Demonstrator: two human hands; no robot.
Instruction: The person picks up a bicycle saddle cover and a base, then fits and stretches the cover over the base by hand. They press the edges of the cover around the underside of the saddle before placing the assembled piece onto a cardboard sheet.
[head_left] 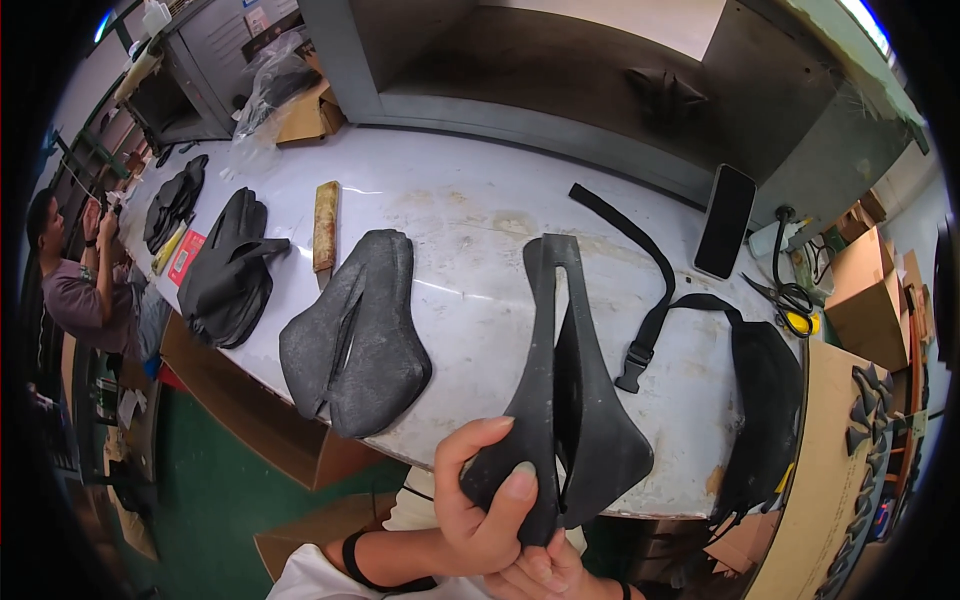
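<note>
Black saddle [538, 400], matte, narrow-nosed and slit down its middle, overhangs the near edge of a white table [470, 310]. The left hand [485, 515] grips its flared end; the right hand [545, 572] curls at the lower tip, its hold unclear. Bare tabletop separates it from a second saddle [385, 330] at left and a buckled strap [655, 325] at right.
</note>
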